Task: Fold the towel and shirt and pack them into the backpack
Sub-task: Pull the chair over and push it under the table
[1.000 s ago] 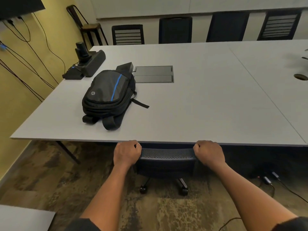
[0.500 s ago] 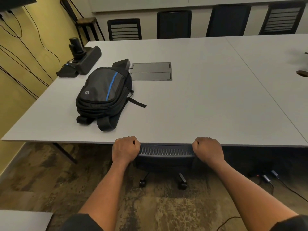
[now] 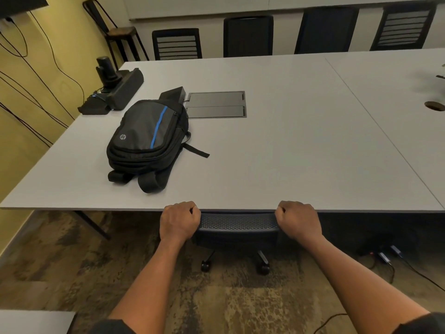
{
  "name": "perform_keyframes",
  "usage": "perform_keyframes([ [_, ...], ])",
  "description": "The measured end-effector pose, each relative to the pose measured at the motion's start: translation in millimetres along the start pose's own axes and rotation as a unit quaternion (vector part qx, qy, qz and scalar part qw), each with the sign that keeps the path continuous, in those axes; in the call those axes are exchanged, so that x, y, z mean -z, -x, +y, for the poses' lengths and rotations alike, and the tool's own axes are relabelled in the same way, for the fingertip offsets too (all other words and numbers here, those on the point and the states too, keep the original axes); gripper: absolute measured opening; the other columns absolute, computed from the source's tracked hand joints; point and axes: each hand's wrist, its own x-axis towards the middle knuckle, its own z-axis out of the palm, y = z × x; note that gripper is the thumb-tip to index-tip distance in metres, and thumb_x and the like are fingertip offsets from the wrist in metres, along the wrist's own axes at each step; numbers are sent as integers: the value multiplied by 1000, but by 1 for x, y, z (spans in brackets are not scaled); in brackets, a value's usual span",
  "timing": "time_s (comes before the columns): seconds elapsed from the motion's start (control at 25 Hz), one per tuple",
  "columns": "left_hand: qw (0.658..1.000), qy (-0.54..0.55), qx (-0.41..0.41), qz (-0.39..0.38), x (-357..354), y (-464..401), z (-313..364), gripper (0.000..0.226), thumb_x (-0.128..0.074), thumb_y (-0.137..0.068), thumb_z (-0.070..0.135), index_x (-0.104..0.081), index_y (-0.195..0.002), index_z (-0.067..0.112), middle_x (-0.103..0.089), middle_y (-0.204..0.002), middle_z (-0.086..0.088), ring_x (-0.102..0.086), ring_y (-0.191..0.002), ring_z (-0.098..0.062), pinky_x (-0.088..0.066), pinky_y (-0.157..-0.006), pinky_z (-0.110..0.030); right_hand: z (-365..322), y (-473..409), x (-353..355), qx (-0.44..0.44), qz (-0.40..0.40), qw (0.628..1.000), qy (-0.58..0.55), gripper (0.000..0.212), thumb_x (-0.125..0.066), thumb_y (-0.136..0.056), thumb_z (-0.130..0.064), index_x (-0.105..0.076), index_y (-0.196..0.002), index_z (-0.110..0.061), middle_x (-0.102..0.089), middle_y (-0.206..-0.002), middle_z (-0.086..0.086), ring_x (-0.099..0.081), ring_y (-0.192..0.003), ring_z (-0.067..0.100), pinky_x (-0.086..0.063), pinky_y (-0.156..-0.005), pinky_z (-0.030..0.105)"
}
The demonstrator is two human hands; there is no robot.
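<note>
A black backpack (image 3: 147,138) with a blue stripe lies flat and zipped on the left part of the grey table (image 3: 277,145), straps toward me. No towel or shirt shows anywhere. My left hand (image 3: 179,220) grips the left end of an office chair's mesh backrest (image 3: 237,224) just below the table's near edge. My right hand (image 3: 298,220) grips the backrest's right end. Both hands sit well in front of and to the right of the backpack.
A black camera and speaker bar (image 3: 115,90) stand at the table's far left, with a small black box (image 3: 173,94) and a flush cable hatch (image 3: 216,104) behind the backpack. Several chairs line the far side. Cables run along the yellow wall and the floor at right.
The hands keep their grip on the chair's backrest. The chair stays tucked under the table edge. The view has shifted only slightly.
</note>
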Motion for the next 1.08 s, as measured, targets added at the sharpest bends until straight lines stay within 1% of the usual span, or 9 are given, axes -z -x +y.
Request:
perform_keyframes([
  [0.12,1000,-1,1,3,-2,1,-1,34,-36,-96,38,-64,-80,28,-64,-74,8,-53,-62,-8,-47,-74,-31,0,1,-1,4,6,1000,-2,37,-37,-92,-35,-57,-63,-22,-57,-56,-6,-53,-50,12,-53,-59,32],
  [0.2,1000,-2,-4,7,-2,1,-1,33,-37,-96,37,-65,-80,27,-64,-73,8,-53,-62,-8,-45,-70,-30,0,1,-2,7,13,1000,-8,39,-37,-93,-36,-55,-61,-22,-55,-54,-6,-53,-48,12,-53,-58,31],
  [0.32,1000,-2,-6,12,0,2,-1,33,-38,-96,35,-65,-80,27,-65,-73,7,-53,-62,-9,-41,-65,-28,3,4,-1,26,28,999,-24,47,-33,-94,-49,-58,-63,-23,-58,-55,-9,-54,-50,10,-54,-57,30],
  [0.44,1000,-11,-1,5,-1,2,-2,36,-36,-96,36,-66,-80,26,-66,-74,7,-54,-63,-9,-47,-65,-28,2,7,1,59,32,997,-24,53,-28,-94,-61,-64,-71,-29,-64,-64,-12,-56,-56,7,-53,-58,28],
  [0.56,1000,4,-4,-30,6,1,4,38,-35,-97,41,-65,-78,26,-65,-73,8,-55,-63,-8,-46,-65,-28,0,7,10,71,24,997,-21,61,-19,-92,-65,-64,-75,-28,-64,-68,-10,-57,-58,8,-52,-61,28],
  [0.64,996,20,-41,-72,11,3,30,43,-31,-97,44,-62,-74,23,-63,-70,5,-55,-63,-9,-42,-66,-29,-3,5,17,91,0,995,-27,60,-22,-91,-70,-65,-82,-29,-67,-75,-11,-59,-65,8,-50,-64,28],
  [0.72,994,4,-76,-84,11,12,64,48,-26,-98,42,-59,-72,20,-62,-69,2,-55,-62,-15,-44,-66,-32,-20,5,17,124,-30,992,-23,60,-25,-90,-73,-65,-89,-29,-67,-81,-10,-60,-70,12,-48,-66,29],
  [0.88,991,-56,-94,-74,2,17,80,49,-24,-99,37,-65,-79,19,-67,-77,0,-60,-69,-21,-49,-71,-38,-65,10,4,122,-25,992,2,59,-23,-95,-64,-65,-88,-23,-69,-81,-3,-61,-71,19,-46,-66,32],
  [1.08,992,-48,-86,-78,1,12,72,49,-24,-97,37,-60,-68,21,-60,-64,3,-54,-58,-16,-49,-67,-37,-73,7,-1,103,-14,995,1,54,-22,-96,-53,-66,-87,-24,-68,-79,-2,-60,-69,19,-47,-66,33],
])
